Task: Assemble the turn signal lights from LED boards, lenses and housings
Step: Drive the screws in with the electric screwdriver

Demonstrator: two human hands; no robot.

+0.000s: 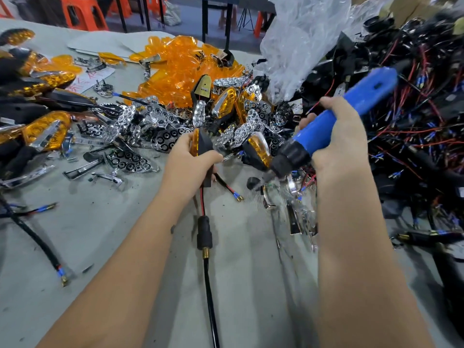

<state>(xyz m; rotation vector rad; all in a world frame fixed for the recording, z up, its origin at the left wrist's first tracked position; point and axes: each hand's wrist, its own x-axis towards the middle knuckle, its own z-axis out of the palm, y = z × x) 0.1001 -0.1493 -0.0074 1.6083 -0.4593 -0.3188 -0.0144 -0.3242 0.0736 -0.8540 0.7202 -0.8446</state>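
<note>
Turn signal (200, 144) sat upright in the left hand (187, 162) over the grey table (100, 247), fingers curled tight round its black housing, amber lens facing left, its cable (209, 285) trailing toward the camera. Right hand (339, 136) gripped the blue screwdriver (334, 126), tip just beside the unit. Risk: the driver could slip off a screw and mar the lens if the grip wobbled.

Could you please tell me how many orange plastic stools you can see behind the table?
3: one orange stool at top left, a sliver at the left edge, one near the plastic bag. Others may be hidden.
</note>
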